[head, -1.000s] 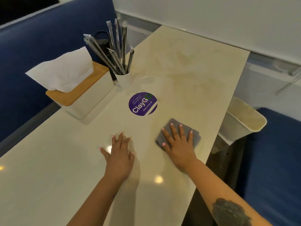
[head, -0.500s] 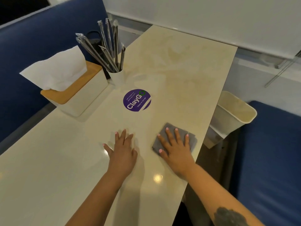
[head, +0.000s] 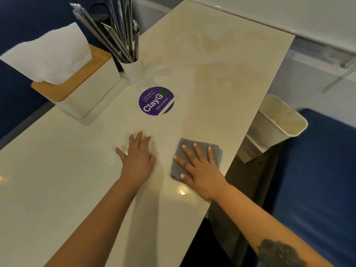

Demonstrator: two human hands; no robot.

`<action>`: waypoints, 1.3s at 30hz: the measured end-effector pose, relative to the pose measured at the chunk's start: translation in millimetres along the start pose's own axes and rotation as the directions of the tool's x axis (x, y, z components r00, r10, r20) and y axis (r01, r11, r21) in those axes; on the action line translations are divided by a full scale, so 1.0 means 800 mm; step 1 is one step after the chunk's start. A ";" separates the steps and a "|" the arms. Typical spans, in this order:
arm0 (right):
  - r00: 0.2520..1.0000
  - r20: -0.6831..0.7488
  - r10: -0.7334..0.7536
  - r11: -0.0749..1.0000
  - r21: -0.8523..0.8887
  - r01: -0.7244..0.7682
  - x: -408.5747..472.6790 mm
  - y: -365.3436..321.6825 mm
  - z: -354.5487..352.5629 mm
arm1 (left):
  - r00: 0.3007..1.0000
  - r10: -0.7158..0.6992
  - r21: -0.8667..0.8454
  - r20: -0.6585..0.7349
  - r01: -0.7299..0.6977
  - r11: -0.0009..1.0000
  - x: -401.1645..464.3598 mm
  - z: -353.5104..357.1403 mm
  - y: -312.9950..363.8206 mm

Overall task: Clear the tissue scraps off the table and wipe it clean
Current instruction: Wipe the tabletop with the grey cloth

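the right hand (head: 202,170) lies flat with fingers spread on a folded grey cloth (head: 194,151), pressing it onto the pale desk (head: 57,189) close to the desk's right edge; its grip is released, nothing curled round the cloth. the left hand (head: 137,160) rests palm down on the bare desk just beside the cloth, fingers straight and close together, its grip also released and grasping nothing. beyond the hands a round purple sticker (head: 156,101) reading "claygo" sits on the desk. further back on the left stand a white tissue box (head: 86,93) with a wooden lid and 1 tissue poking out, and a white cup (head: 133,70) of wrapped straws. a white bin (head: 277,122) hangs off the desk's right edge, above a blue seat (head: 317,180).
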State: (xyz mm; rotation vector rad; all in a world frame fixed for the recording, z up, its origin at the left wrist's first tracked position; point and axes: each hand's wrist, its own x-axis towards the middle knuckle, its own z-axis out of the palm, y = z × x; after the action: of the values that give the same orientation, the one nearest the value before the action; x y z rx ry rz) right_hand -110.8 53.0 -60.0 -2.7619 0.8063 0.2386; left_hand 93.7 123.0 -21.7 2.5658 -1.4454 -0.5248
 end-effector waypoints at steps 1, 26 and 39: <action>0.997 0.001 -0.076 0.997 0.003 0.076 -0.018 0.001 0.005 | 1.000 0.005 0.003 0.000 -0.005 1.000 -0.001 0.001 -0.001; 0.992 -0.064 -0.107 0.994 0.008 0.108 -0.058 -0.106 0.038 | 1.000 0.017 -0.088 0.008 -0.016 0.996 -0.065 0.023 -0.019; 0.995 -0.061 -0.078 0.997 0.009 0.079 -0.065 -0.091 0.035 | 0.999 0.034 -0.096 0.027 -0.032 0.995 -0.064 0.024 -0.002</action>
State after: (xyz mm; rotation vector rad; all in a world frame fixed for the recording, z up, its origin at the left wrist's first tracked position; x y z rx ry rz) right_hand -116.3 146.5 -60.9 -2.7955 0.7095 0.1357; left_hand 63.3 168.2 -28.0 2.4662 -1.4323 -0.6128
